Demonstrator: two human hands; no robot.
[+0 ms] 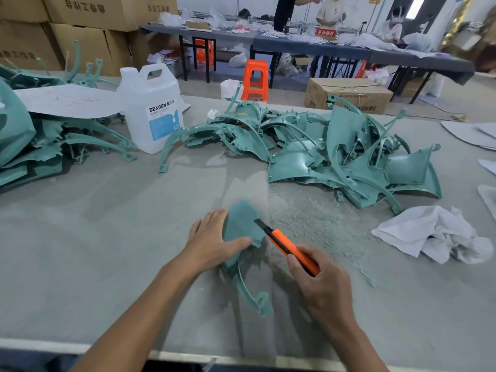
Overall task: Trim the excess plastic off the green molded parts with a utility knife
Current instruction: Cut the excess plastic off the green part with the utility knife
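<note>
Fingers of left hand grip curved green molded plastic part; right hand, at 4 o'clock, clenches orange utility knife. Part seems light, springy: hold beside cut.

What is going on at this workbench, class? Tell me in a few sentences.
A person is trimming a green molded part on the table. The left hand holds the part steady, while the right hand grips an orange utility knife with its blade at the part's edge. Green shavings lie just to the right. A pile of green parts sits behind, near a white jug.
</note>
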